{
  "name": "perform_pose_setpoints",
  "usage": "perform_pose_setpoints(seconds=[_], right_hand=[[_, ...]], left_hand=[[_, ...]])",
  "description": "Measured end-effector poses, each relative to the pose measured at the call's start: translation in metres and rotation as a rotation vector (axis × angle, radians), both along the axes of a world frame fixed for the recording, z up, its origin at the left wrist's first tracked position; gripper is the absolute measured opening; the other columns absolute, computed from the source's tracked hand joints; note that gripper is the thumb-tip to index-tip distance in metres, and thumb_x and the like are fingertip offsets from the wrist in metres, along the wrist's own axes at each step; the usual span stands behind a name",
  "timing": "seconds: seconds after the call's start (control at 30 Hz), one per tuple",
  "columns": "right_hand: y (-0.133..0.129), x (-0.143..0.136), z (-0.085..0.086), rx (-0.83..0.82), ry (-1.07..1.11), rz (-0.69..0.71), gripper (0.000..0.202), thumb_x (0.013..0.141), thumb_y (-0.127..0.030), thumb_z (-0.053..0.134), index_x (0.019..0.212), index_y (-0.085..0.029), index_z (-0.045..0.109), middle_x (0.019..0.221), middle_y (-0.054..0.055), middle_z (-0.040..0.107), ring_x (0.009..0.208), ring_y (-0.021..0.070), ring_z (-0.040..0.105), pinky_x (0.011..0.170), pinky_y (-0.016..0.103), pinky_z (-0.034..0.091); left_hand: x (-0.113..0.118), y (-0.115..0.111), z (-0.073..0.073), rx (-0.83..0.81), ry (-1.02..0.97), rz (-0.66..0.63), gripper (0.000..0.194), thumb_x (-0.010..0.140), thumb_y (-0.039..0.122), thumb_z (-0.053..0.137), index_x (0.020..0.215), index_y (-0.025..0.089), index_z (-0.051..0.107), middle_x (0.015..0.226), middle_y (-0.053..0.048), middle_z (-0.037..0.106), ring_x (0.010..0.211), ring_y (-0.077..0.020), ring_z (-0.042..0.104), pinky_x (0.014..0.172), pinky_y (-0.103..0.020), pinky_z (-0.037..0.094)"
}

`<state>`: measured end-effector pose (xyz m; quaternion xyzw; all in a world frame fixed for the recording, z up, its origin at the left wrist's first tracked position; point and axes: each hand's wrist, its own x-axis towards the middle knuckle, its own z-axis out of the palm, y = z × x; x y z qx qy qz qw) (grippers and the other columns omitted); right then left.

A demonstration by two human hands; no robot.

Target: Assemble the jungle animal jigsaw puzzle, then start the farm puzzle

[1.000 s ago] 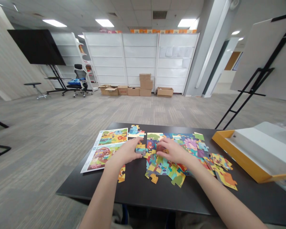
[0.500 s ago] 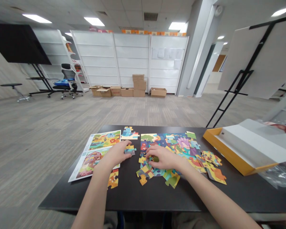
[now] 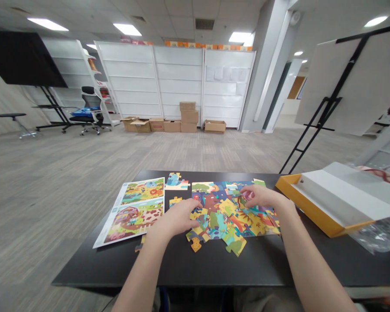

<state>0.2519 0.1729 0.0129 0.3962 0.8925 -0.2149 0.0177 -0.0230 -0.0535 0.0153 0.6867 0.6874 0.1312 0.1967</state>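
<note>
Colourful jigsaw pieces (image 3: 211,201) lie in an overlapping heap across the middle of the black table (image 3: 221,268). My left hand (image 3: 181,215) is at the heap's left edge, palm down, with thumb and fingers apart beside a few yellow and blue pieces. Over the upper right of the heap reaches my right hand (image 3: 261,196), its thumb and fingertips spread around a pink-purple piece (image 3: 248,195); a firm grip on it does not show. Left of the heap lies a printed picture sheet (image 3: 133,212). A small joined group of pieces (image 3: 176,184) rests above my left hand.
An open yellow and white box (image 3: 338,199) stands at the table's right, with clear plastic wrapping (image 3: 377,236) beside it. A loose yellow-green piece (image 3: 235,242) lies at the heap's near edge. Cardboard boxes (image 3: 188,119) stand by white shelving beyond the floor.
My left hand has moved right from the small piece beside the sheet to the heap's left edge. My right hand has moved right and away, from the heap's left part to the pink-purple piece.
</note>
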Motion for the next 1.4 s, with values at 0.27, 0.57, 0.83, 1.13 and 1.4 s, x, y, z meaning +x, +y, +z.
perform_pose_setpoints(seconds=[0.27, 0.57, 0.83, 1.13, 1.4], right_hand=[[0.001, -0.002, -0.006, -0.048, -0.05, 0.013, 0.05, 0.057, -0.026, 0.083, 0.105, -0.021, 0.071, 0.1, 0.006, 0.072, 0.085, 0.0236, 0.069, 0.067, 0.029, 0.053], [0.004, -0.003, -0.008, 0.01, -0.131, 0.015, 0.072, 0.056, -0.035, 0.085, 0.123, -0.019, 0.065, 0.118, 0.012, 0.065, 0.104, 0.0292, 0.065, 0.084, 0.033, 0.052], [0.003, 0.003, -0.007, -0.168, 0.051, -0.075, 0.058, 0.06, -0.024, 0.078, 0.113, -0.019, 0.055, 0.093, 0.005, 0.068, 0.076, 0.0195, 0.063, 0.062, 0.028, 0.049], [-0.024, -0.029, 0.015, -0.261, 0.64, 0.185, 0.038, 0.088, -0.046, 0.062, 0.115, -0.02, 0.065, 0.1, 0.007, 0.07, 0.088, 0.0208, 0.066, 0.08, 0.037, 0.055], [-0.066, -0.079, -0.003, -0.493, 0.775, 0.265, 0.032, 0.08, -0.045, 0.078, 0.091, -0.019, 0.064, 0.08, 0.002, 0.07, 0.075, 0.0159, 0.067, 0.073, 0.032, 0.053]], left_hand=[[0.004, 0.009, -0.003, -0.014, 0.07, -0.006, 0.046, 0.076, 0.027, 0.076, 0.121, 0.023, 0.065, 0.126, -0.008, 0.067, 0.118, -0.0291, 0.062, 0.101, -0.038, 0.049], [0.006, 0.007, -0.002, -0.007, 0.08, -0.042, 0.039, 0.081, 0.034, 0.073, 0.117, 0.02, 0.066, 0.124, -0.01, 0.065, 0.115, -0.0289, 0.061, 0.099, -0.038, 0.048], [0.003, 0.005, -0.009, 0.037, -0.005, -0.031, 0.036, 0.08, 0.034, 0.072, 0.114, 0.021, 0.068, 0.115, -0.007, 0.071, 0.105, -0.0263, 0.066, 0.088, -0.034, 0.05], [0.011, 0.008, 0.005, 0.195, -0.117, 0.073, 0.025, 0.096, 0.03, 0.049, 0.102, 0.02, 0.072, 0.09, -0.005, 0.076, 0.085, -0.0229, 0.071, 0.076, -0.032, 0.05], [0.018, 0.022, -0.01, 0.266, -0.63, 0.082, 0.037, 0.088, 0.022, 0.058, 0.124, 0.019, 0.062, 0.097, -0.006, 0.074, 0.079, -0.0175, 0.073, 0.073, -0.029, 0.057]])
